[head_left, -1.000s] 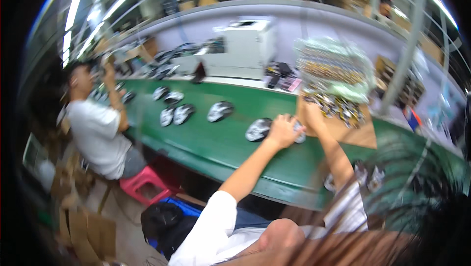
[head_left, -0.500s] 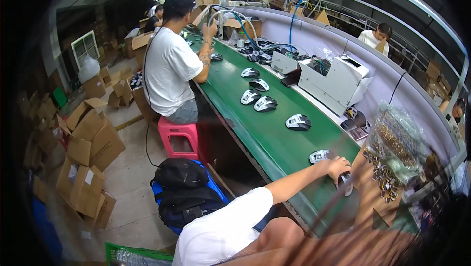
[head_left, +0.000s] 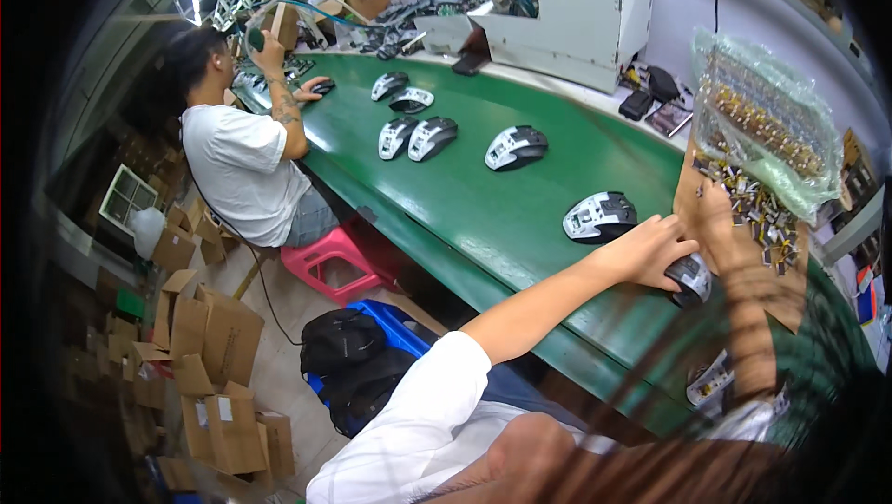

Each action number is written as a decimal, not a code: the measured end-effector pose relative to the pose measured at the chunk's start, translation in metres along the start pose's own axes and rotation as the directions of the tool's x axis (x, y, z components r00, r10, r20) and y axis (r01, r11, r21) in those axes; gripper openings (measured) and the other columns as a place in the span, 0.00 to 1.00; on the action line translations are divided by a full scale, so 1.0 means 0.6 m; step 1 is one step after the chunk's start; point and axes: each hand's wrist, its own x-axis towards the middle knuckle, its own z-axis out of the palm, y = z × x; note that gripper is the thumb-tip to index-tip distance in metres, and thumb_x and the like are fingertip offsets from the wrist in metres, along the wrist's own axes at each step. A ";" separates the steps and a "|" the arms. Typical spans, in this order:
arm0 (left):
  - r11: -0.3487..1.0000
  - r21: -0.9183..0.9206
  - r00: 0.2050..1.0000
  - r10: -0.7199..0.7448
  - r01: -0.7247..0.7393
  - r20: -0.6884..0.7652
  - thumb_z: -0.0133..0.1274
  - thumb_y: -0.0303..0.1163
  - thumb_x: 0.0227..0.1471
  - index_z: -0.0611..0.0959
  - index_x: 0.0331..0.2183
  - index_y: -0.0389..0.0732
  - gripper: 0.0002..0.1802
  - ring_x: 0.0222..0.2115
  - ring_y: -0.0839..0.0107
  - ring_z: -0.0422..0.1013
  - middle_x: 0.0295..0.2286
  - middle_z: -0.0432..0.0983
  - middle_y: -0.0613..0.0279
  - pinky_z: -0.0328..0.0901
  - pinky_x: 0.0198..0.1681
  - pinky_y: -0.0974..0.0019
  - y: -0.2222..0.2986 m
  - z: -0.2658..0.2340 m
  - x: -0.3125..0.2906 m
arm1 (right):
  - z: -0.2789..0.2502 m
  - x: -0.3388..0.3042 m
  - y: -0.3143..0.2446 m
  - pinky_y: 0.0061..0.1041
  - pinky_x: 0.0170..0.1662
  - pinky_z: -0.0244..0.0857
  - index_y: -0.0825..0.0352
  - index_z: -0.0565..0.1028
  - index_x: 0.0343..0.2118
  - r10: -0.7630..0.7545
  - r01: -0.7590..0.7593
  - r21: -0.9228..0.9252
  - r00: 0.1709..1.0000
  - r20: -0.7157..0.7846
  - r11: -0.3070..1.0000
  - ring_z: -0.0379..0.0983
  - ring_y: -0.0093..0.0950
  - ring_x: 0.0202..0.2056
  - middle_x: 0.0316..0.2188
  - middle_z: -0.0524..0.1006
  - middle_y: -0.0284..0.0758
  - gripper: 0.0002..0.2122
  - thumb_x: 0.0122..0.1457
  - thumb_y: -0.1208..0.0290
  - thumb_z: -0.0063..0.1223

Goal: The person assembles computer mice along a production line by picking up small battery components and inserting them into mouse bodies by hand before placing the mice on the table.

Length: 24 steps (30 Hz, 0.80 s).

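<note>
My left hand (head_left: 655,253) is closed around a silver and black computer mouse (head_left: 691,281) on the green work surface. My right hand (head_left: 714,216) is at the edge of a pile of small components with yellow, white and black parts (head_left: 764,225), on a brown cardboard sheet (head_left: 788,304). Its fingers look bunched together; what they hold, if anything, is too small to make out. Left of my left hand lies another mouse (head_left: 599,217) with its top partly uncovered. An opened mouse shell (head_left: 711,379) lies close by my right forearm, partly behind strands of hair.
Several similar mice (head_left: 432,139) lie farther along the green bench (head_left: 465,225). A clear plastic bag of components (head_left: 767,123) lies beside the loose pile. A white machine housing (head_left: 581,26) stands at the back. A co-worker (head_left: 243,160) sits at the far left on a pink stool (head_left: 334,262).
The view has turned, bringing the bench nearer. My right hand now shows at the component pile. My left hand still holds its mouse.
</note>
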 end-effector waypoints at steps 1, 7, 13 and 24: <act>0.999 0.037 1.000 0.029 -0.028 -0.012 0.63 0.45 0.30 0.72 0.41 0.41 0.34 0.39 0.58 0.63 0.35 0.67 0.54 0.60 0.39 0.60 0.007 -0.002 0.003 | -0.010 -0.001 0.004 0.39 0.34 0.65 0.73 0.68 0.33 -0.020 0.020 -0.018 1.000 0.011 1.000 0.70 0.45 0.32 0.28 0.70 0.49 0.07 0.50 0.82 0.41; 0.992 0.117 0.995 0.059 -0.049 -0.082 0.63 0.47 0.30 0.73 0.41 0.40 0.35 0.40 0.60 0.63 0.35 0.67 0.55 0.60 0.38 0.62 0.021 0.002 -0.002 | -0.055 -0.014 -0.056 0.33 0.32 0.68 0.72 0.71 0.28 -0.216 0.221 -0.211 0.975 0.049 0.952 0.70 0.38 0.33 0.26 0.71 0.42 0.06 0.45 0.83 0.45; 0.996 0.066 0.997 0.058 -0.054 -0.056 0.63 0.47 0.30 0.73 0.40 0.39 0.35 0.39 0.60 0.64 0.34 0.67 0.56 0.60 0.37 0.62 0.018 0.013 0.004 | -0.047 -0.005 -0.029 0.34 0.34 0.68 0.72 0.71 0.27 -0.146 0.147 -0.205 0.989 0.023 0.968 0.69 0.39 0.36 0.30 0.71 0.43 0.05 0.46 0.83 0.44; 0.993 0.091 0.988 0.090 -0.078 -0.129 0.63 0.50 0.29 0.74 0.32 0.39 0.30 0.35 0.63 0.66 0.28 0.70 0.59 0.62 0.32 0.63 0.006 0.025 -0.004 | -0.084 -0.030 -0.035 0.33 0.36 0.66 0.68 0.71 0.30 -0.326 0.332 -0.181 0.943 0.062 0.926 0.68 0.38 0.36 0.30 0.69 0.41 0.08 0.46 0.81 0.44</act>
